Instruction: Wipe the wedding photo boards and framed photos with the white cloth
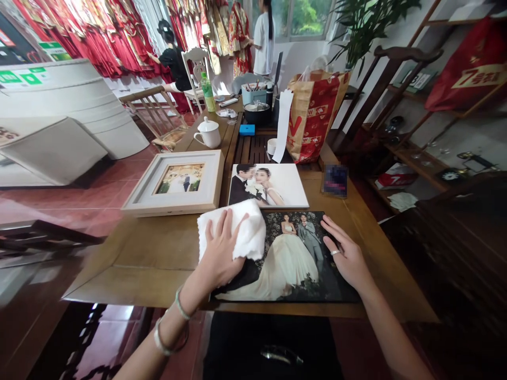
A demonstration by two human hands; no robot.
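Observation:
A dark wedding photo panel [291,264] lies flat at the table's near edge, showing a couple, one in a long white gown. My left hand [224,250] presses a folded white cloth [251,232] onto the panel's upper left corner, fingers spread over the cloth. Along the right edge of the panel rests my right hand [346,256], its fingers stretched out and touching the surface. Just beyond lies a second, light photo panel [293,184] of a couple. Left of it is a pale wooden picture frame [138,198] holding a small photo.
Farther back on the wooden table [158,264] stand a lidded white mug [208,133], a green bottle [207,92], a blue box [247,130] and a paper bag [312,116]. A dark phone-like object [335,181] lies at right. Two people are near hanging red garments [127,37].

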